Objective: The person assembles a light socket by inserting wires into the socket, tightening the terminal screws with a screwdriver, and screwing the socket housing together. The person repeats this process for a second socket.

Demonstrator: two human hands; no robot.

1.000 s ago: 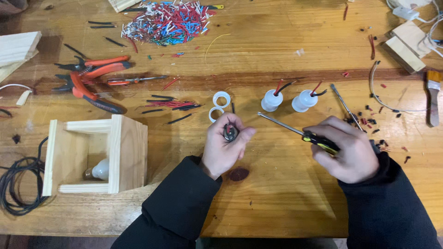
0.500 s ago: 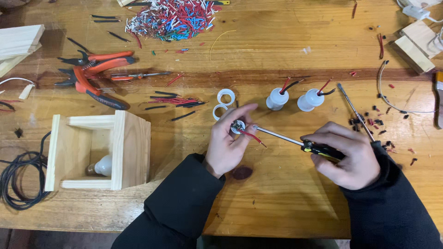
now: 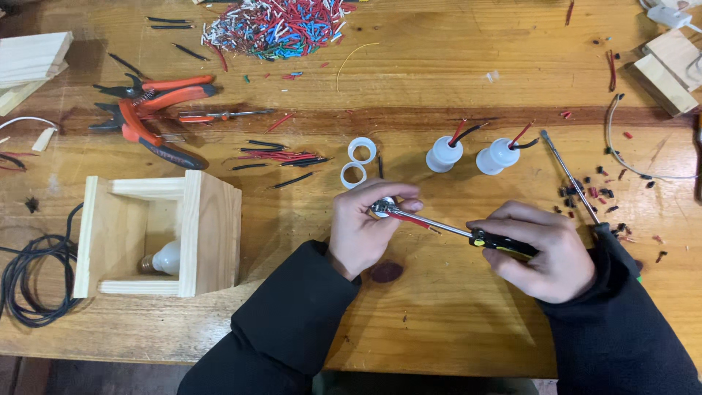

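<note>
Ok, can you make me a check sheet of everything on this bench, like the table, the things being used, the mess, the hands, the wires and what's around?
Surface: wooden workbench, scuffed and stained.
Job's things: small metal lamp-socket part with a red wire; screwdriver, tip at the part.
Clutter: heap of cut wire bits; red-handled pliers; two white rings; two white lamp sockets; spare screwdriver.
Hands: left hand pinches the part; right hand grips the screwdriver handle.
Cables: black coil at the bench's left edge.
Surroundings: open wooden box with a light bulb inside; wood offcuts.
</note>
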